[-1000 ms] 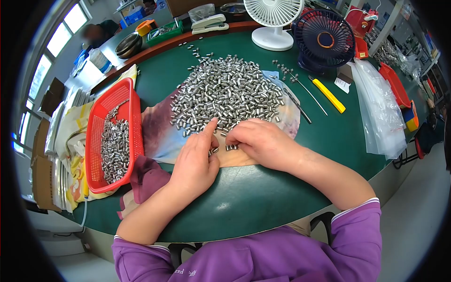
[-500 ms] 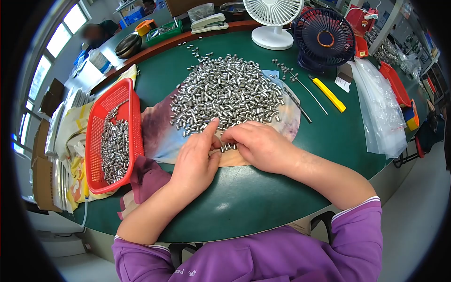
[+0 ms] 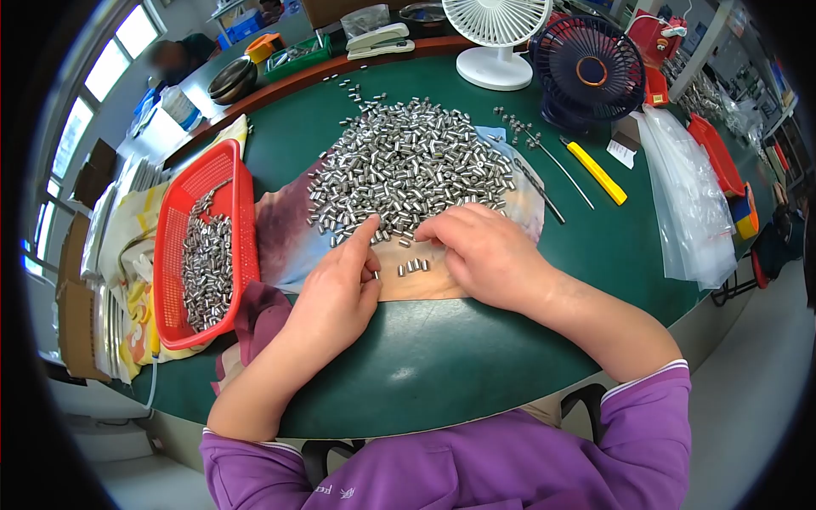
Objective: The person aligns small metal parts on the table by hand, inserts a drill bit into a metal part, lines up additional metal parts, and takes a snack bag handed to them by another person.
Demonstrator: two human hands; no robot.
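Note:
A heap of small shiny metal cylinders (image 3: pixel 412 166) lies on a multicoloured cloth (image 3: pixel 285 229). At the near side of the heap, my left hand (image 3: pixel 336 285) has its index finger stretched forward. One metal cylinder (image 3: pixel 376 274) shows between its thumb and curled fingers. My right hand (image 3: pixel 489 255) is palm-down, fingers bent and apart, with the fingertips at the heap's near edge; I see nothing held in it. Between the hands, a short row of several metal cylinders (image 3: pixel 415 267) stands on the cloth.
A red basket (image 3: pixel 246 204) holding more cylinders stands at left. Beyond the heap are a white fan (image 3: pixel 495 68) and a dark fan (image 3: pixel 589 68). To the right lie a yellow-handled cutter (image 3: pixel 597 172), a thin metal rod (image 3: pixel 565 174) and clear plastic bags (image 3: pixel 684 204).
My hands have drawn apart, uncovering the row of cylinders. The right hand has moved up and right toward the heap; the left has shifted slightly left.

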